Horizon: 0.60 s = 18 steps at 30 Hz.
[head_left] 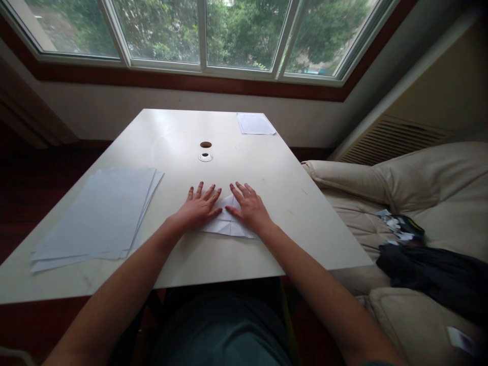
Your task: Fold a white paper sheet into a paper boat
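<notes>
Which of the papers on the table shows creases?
The folded sheet beneath the left hand and right hand; the left stack and far-corner stack lie flat, without visible creases.

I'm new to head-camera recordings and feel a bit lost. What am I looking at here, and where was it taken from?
There is no machine here: you see a person's own two bare hands. The single picture comes from a camera worn on that person's head, looking forward and down, so the forearms enter from the bottom.

The left hand and right hand lie palm down with fingers spread, over a creased, folded paper. Neither grips anything; they seem to rest flat.

On the white table, a spread stack of sheets lies to the left, and a smaller-looking paper pile lies at the far right corner. Beyond the table is a window; to the right, a beige sofa.
</notes>
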Available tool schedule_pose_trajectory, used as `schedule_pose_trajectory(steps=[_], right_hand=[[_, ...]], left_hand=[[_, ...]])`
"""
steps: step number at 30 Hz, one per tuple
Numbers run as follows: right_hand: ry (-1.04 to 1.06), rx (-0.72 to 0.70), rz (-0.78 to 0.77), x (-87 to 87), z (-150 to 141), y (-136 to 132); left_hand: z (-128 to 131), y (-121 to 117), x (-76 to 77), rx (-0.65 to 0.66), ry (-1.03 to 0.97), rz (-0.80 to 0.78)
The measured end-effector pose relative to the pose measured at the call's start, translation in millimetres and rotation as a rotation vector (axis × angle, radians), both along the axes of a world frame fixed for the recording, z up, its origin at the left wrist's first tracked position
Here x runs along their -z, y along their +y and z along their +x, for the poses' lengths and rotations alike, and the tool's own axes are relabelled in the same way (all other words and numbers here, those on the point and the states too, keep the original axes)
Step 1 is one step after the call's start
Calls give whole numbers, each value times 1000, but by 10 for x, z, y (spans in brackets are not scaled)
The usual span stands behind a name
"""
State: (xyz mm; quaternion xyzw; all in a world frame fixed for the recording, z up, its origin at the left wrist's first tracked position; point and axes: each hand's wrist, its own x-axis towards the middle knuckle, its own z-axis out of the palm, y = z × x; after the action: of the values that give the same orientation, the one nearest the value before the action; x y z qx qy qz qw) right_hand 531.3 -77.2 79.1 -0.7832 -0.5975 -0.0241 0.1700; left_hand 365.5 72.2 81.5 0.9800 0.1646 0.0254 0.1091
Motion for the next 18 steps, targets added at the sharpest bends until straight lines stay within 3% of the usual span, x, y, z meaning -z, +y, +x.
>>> schedule_pose_trajectory(steps=[3, 7, 12, 18], right_hand=[[-12, -62, 71, -38, -6, -26], [3, -219, 28, -39, 37, -20], [154, -296, 38, -85, 113, -35], [330, -384, -11, -247, 220, -148]], left_hand=[[2, -5, -112, 25, -99, 12], [9, -31, -220, 169, -205, -76], [15, -110, -263, 251, -171, -222], [-77, -160, -418, 292, -66, -239]])
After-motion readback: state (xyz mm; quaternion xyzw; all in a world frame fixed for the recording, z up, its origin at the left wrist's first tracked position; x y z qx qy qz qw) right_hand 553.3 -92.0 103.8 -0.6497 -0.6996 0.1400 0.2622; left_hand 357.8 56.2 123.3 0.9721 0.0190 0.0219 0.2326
